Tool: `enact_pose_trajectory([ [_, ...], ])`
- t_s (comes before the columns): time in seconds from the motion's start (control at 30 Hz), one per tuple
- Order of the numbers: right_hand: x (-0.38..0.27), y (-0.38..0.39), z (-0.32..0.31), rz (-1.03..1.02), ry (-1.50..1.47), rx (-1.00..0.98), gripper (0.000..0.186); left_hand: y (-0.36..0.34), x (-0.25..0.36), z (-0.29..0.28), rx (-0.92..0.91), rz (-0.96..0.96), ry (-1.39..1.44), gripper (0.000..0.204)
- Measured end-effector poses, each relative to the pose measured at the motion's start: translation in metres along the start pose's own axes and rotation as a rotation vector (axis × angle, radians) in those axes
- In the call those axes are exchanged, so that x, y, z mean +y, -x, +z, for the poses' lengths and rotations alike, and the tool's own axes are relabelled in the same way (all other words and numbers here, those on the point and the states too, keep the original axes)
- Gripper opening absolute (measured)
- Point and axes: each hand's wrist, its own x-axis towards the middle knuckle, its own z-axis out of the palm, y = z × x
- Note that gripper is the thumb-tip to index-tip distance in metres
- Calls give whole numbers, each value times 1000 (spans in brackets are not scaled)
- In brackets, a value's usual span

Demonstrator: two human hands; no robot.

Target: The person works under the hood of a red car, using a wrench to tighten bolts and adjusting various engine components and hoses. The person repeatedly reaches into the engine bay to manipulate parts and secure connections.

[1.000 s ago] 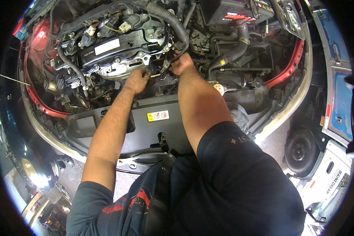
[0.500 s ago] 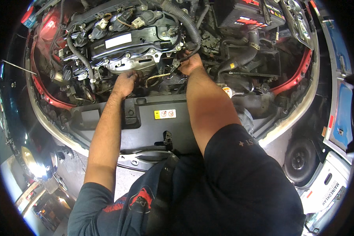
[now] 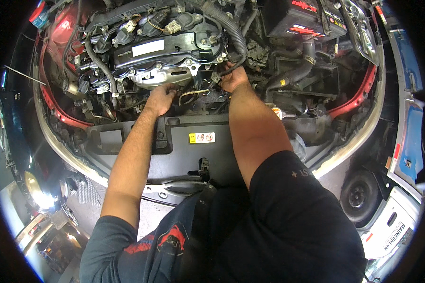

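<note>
Blk cable lies R of valve cover, long axis curving down-L from corrugated conduit to dk connector. L hand, nearest: fingers curled just below heat shield, tips hidden; can't tell if grip's closed on anything. R hand, a bit farther: at cable, fingers partly behind it; clamped or not, can't tell. Batt. far R.

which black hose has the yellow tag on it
The thick smooth hose below the battery, right of the right hand; the ribbed hose and the others show none.
</note>
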Motion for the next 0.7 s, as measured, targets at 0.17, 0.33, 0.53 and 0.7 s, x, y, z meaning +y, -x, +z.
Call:
enact_pose_trajectory([
  [0.17, 3, -11, -1, -13, -32, 10, 26, -1, -3, 0, 30, 32, -13, 40],
  [0.33, 4, -33, -13, 67, -16, 9, 30, -3, -5, 4, 70, 54, -34, 39],
  [0.53, -1, -10, -6, 5, 29, 56, 29, 2, 1, 4, 74, 75, -58, 36],
  [0.7, 0, -29, -14, 10, 59, 6, 28, 2, 2, 2, -17, 100, -74, 37],
])
